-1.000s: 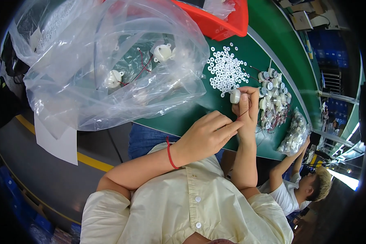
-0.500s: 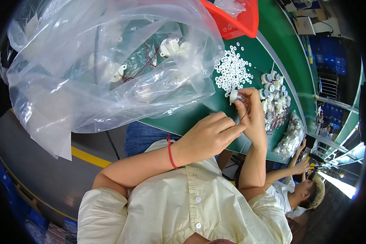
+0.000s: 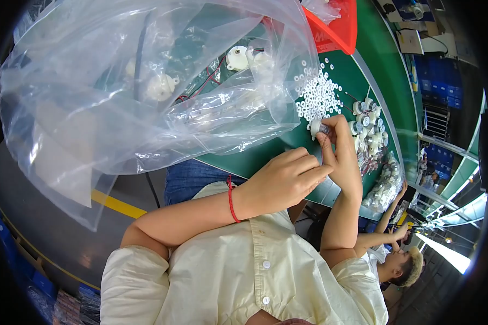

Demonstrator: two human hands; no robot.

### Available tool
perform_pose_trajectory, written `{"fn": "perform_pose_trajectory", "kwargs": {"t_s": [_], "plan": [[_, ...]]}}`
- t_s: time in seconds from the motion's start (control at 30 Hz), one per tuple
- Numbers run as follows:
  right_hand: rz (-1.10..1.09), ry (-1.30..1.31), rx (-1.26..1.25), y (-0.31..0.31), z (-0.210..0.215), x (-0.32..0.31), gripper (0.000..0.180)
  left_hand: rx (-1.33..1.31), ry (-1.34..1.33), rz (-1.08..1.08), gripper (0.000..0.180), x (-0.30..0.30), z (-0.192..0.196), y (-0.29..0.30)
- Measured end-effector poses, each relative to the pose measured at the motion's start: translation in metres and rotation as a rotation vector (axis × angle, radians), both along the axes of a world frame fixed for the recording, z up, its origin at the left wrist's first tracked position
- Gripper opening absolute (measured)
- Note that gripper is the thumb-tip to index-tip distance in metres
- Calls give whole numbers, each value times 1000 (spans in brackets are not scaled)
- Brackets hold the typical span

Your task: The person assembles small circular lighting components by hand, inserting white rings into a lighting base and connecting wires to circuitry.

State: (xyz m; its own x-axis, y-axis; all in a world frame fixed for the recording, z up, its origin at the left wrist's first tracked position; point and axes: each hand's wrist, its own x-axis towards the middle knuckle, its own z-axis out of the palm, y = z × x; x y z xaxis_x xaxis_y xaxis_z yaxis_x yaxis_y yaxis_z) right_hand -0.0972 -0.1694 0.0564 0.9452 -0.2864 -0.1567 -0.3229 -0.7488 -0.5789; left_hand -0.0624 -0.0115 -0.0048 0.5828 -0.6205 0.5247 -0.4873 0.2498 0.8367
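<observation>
My right hand [image 3: 339,146] is closed around a small geared motor [image 3: 315,129] with a white round housing, held just over the near edge of a heap of white plastic rings [image 3: 319,96]. My left hand [image 3: 287,181], with a red cord at the wrist, pinches thumb against fingers just left of the right palm. A thin red wire [image 3: 322,158] runs from the motor down toward those fingertips, partly hidden by the hands. To the right lies a pile of similar motors [image 3: 367,130] with wires.
A large clear plastic bag [image 3: 200,116] with white geared motors inside covers the table's left side. Behind the rings stands a red bin [image 3: 339,35]. A filled clear bag [image 3: 385,187] lies at the green table's [image 3: 279,149] right end, near a co-worker [image 3: 398,265].
The view has shifted slightly, and the plastic bag has sagged lower at its left. My hands keep nearly the same pose; the motor appears turned a little in my right fingers.
</observation>
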Motion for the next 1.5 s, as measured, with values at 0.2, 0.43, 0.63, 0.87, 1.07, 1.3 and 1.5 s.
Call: {"fn": "perform_pose_trajectory", "kwargs": {"t_s": [0.2, 0.43, 0.63, 0.87, 1.07, 1.3, 1.5], "plan": [[129, 11, -120, -1, 6, 3, 14, -20, 33, -3, 30, 0, 0, 0], [474, 193, -538, 9, 31, 26, 15, -56, 102, 16, 23, 2, 2, 1], [559, 209, -570, 10, 37, 32, 26, -121, 156, 65, 15, 3, 4, 0], [554, 104, -596, 9, 32, 24, 31, -66, 146, 54, 12, 2, 7, 4], [245, 64, -340, -10, 9, -26, 17, 42, 61, -44, 22, -4, 6, 10], [-156, -360, 832, -7, 0, -75, 19, -150, 329, -290, 27, 3, 17, 19], [77, -492, 826, 11, 16, -80, 28, -23, 1110, -624, 38, 13, 41, 18]]}}
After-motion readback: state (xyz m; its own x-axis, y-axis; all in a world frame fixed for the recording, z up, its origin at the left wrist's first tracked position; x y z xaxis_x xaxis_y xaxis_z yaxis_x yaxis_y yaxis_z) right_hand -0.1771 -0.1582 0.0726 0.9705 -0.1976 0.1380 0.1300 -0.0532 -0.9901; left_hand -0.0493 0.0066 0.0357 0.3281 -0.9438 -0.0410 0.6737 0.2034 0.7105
